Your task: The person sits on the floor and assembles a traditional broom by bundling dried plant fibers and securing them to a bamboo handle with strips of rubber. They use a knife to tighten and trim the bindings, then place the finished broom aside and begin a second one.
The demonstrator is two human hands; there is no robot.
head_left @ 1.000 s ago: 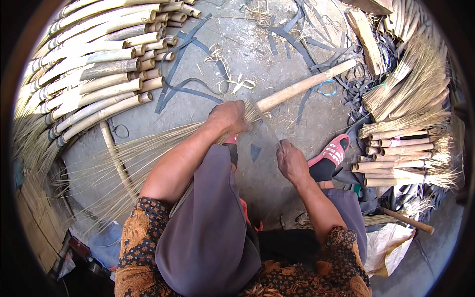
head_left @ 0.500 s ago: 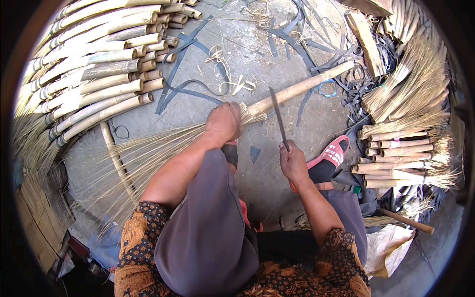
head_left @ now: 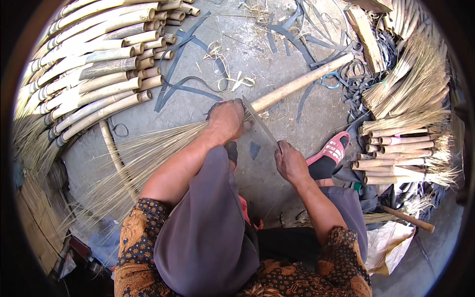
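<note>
- The left hand [head_left: 226, 120], at the centre of the frame, has its grip clamped around the neck of a pale straw broom [head_left: 148, 153], where the fanned bristles meet the long light wooden handle [head_left: 302, 81].
- The handle runs from the hand toward the upper right of the frame; the bristles spread toward the lower left over the grey concrete floor [head_left: 208, 69].
- The right hand [head_left: 292, 163], just right of centre, has its grip closed on a thin dark metal blade [head_left: 262, 126], whose tip reaches up to the broom's neck beside the left hand.
- A red sandal [head_left: 332, 148] lies just right of the right hand.
- Finished broom heads are stacked at the right edge, and bamboo handles [head_left: 94, 74] at the upper left.
</note>
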